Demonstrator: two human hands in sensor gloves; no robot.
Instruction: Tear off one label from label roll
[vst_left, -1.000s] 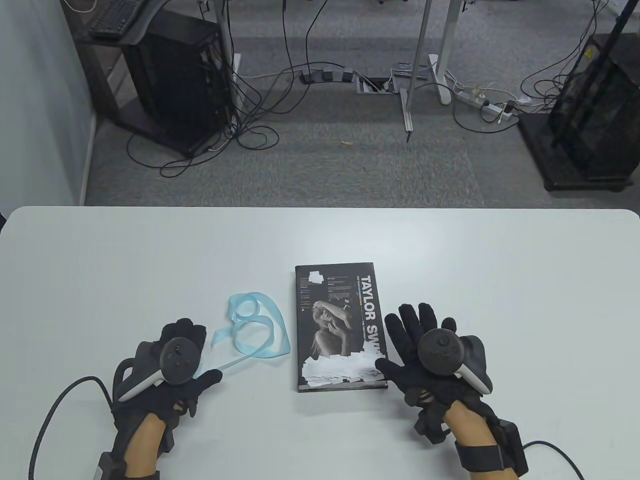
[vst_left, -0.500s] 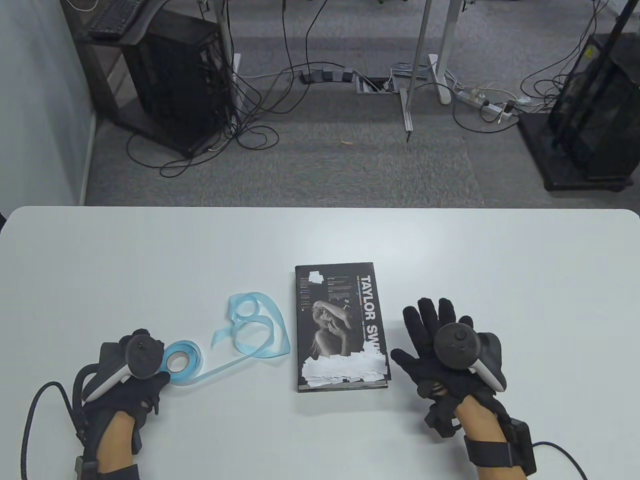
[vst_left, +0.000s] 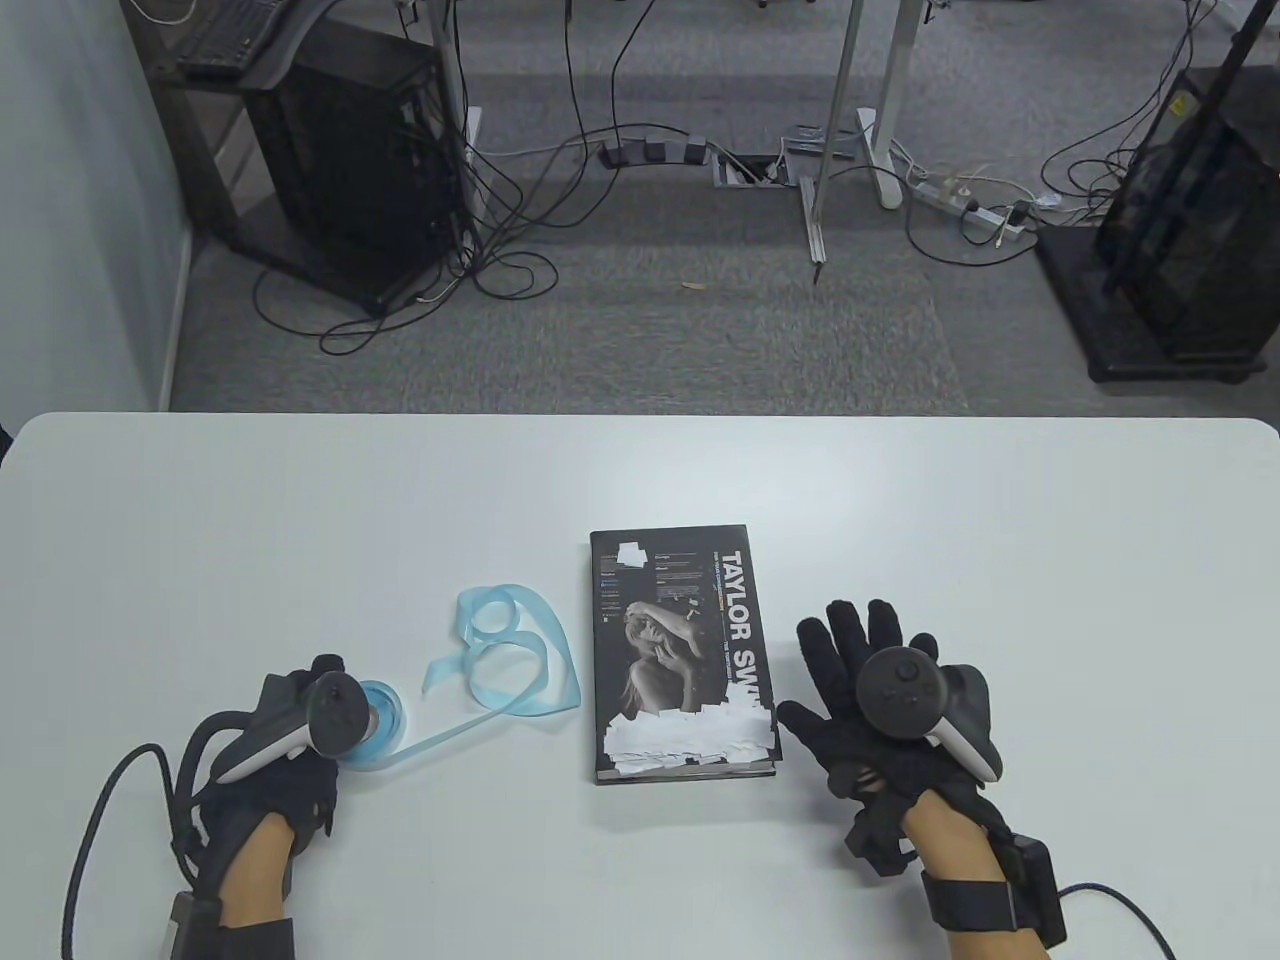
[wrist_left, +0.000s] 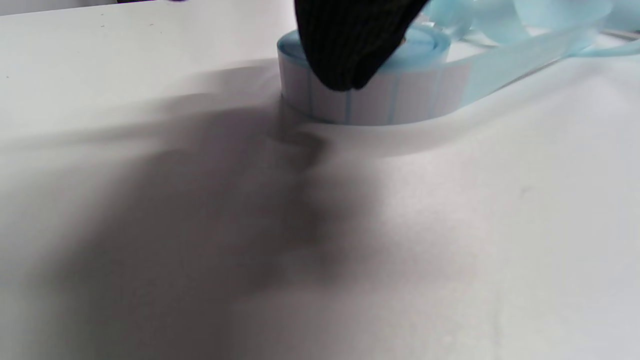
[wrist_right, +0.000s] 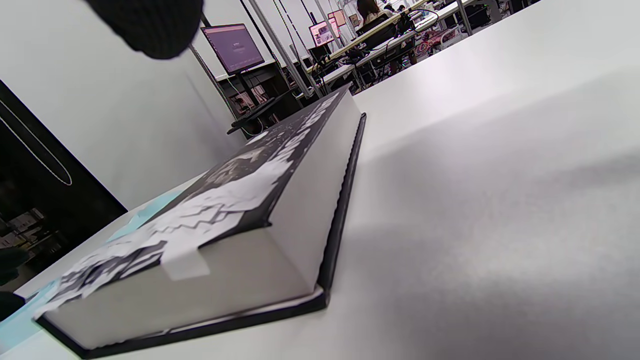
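The light-blue label roll (vst_left: 383, 728) lies flat on the white table (vst_left: 640, 480) at the front left. Its long bare backing strip (vst_left: 510, 660) curls in loops toward the book. My left hand (vst_left: 340, 715) covers the roll's left side. In the left wrist view a gloved finger (wrist_left: 350, 50) lies over the rim of the roll (wrist_left: 390, 100) and presses its white label side. My right hand (vst_left: 850, 680) lies open and empty, fingers spread, just right of the book; one of its fingertips (wrist_right: 150, 25) shows in the right wrist view.
A black hardcover book (vst_left: 680, 650) lies in the middle of the table, with several white labels (vst_left: 690, 740) stuck on its near end. It also shows in the right wrist view (wrist_right: 280, 210). Glove cables trail off the front edge.
My left hand drew back to the left, baring the roll, then came back right onto its left side. My right hand shifted slightly right and stayed open.
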